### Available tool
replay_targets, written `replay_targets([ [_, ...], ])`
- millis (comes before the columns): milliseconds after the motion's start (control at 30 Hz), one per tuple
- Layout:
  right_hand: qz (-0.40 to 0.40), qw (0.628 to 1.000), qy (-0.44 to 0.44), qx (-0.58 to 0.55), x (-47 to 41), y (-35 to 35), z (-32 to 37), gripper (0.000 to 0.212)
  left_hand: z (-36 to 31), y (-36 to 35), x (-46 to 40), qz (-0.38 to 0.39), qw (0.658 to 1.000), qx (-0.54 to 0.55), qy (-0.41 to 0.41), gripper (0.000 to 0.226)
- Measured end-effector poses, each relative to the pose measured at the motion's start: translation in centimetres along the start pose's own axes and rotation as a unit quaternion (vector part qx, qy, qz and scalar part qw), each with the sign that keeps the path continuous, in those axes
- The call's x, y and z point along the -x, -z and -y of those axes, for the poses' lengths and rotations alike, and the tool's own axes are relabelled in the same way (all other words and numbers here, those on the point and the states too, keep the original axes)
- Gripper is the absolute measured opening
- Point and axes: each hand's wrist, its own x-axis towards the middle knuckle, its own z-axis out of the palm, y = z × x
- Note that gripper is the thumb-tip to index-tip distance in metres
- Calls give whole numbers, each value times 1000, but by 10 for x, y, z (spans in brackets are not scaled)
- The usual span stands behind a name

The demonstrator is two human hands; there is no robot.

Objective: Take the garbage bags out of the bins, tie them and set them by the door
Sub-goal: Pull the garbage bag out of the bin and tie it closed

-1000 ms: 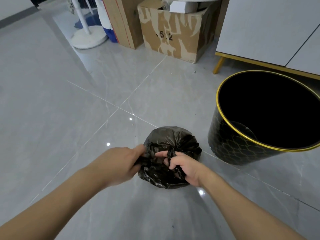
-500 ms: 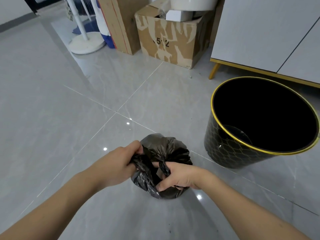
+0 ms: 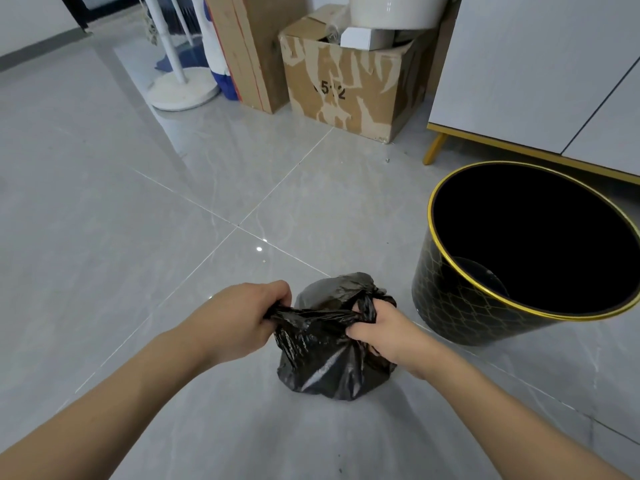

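A small black garbage bag point(image 3: 325, 362) sits on the grey tiled floor in front of me. My left hand point(image 3: 239, 320) grips one twisted end of the bag's top and holds it out to the left. My right hand point(image 3: 381, 330) grips the other end on the right, its fingers curled into the plastic. The strip of plastic between the two hands is stretched taut. To the right stands the black bin point(image 3: 460, 306) with a gold rim, with no bag in it.
A torn cardboard box point(image 3: 349, 81) and a tall wooden panel point(image 3: 242, 50) stand at the back. A white round stand base point(image 3: 183, 90) is at the back left. A white cabinet on gold legs point(image 3: 533, 71) rises behind the bin.
My hands have pulled apart, stretching the bag's top ends sideways. The bag sits lower in view and the camera has tilted up slightly.
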Motion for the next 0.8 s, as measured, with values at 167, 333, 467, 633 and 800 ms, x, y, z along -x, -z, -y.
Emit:
replay_targets([
  [167, 23, 991, -131, 35, 5, 7, 7, 28, -14, 4, -4, 63, 995, 77, 14, 15],
  [333, 35, 979, -189, -66, 5, 20, 8, 6, -26, 16, -13, 128, 983, 130, 17, 25],
  [467, -64, 913, -210, -343, 5, 31, 10, 16, -29, 17, -20, 144, 986, 81, 18, 29],
  [633, -81, 868, -153, -465, 6, 28, 7, 24, -33, 12, -21, 149, 984, 92, -9, 33],
  [800, -5, 936, -93, -338, 9, 12, 4, 48, -36, 13, -22, 110, 986, 117, -36, 30],
])
